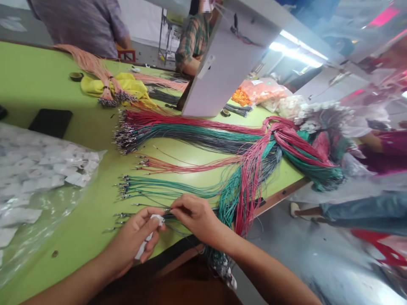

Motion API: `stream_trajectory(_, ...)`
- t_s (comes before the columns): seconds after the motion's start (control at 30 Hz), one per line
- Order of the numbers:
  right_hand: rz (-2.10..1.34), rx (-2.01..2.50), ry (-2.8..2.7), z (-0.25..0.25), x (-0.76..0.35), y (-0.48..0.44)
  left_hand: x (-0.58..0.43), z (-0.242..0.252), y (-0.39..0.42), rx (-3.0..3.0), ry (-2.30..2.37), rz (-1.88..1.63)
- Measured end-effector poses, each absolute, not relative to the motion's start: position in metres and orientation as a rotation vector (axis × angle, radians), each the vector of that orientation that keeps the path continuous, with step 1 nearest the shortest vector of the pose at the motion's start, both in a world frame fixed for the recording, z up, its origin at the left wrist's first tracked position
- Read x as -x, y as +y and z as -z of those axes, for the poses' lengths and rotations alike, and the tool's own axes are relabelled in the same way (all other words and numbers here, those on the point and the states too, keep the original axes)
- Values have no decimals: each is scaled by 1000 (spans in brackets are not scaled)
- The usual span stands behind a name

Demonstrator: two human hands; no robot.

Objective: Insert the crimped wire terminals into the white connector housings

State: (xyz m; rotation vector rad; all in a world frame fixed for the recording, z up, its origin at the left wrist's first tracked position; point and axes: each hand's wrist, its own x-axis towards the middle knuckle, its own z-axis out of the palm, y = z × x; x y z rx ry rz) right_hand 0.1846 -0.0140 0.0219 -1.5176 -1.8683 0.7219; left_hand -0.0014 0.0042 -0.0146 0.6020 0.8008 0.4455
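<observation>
1. At the near edge of the green table [47, 80], the left hand [136, 239] is curled around a small white plastic piece [158, 219], which pokes out between thumb and forefinger.
2. The right hand [193, 216] pinches a thin dark wire [168, 210] right at its metal tip, and that tip sits just beside the white plastic piece, almost touching it.
3. From where I stand, the grip looks sensible. The pinch is close to the tip, so the wire cannot buckle. I would brace the left hand on the table so that the piece does not wobble.
4. I would line the tip up straight with the opening rather than coming in at an angle. I cannot see the opening itself, as the fingers hide it.
5. More loose dark wires [122, 215] fan out just left of the hands, with green wires [165, 188] and red wires [190, 165] beyond. They lie close enough to snag, so I would draw one clear at a time.
6. A clear bag of white parts [38, 178] lies at the left.
</observation>
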Motion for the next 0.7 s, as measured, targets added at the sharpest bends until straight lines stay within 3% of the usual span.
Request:
stream_trajectory(0.43,-397,1531,-2248,-32,-181,-25,0,10,5,-618,856,-438)
stream_trajectory(0.7,-387,1496,-2440,-37,-180,-22,-4,15,0,-767,925,-411)
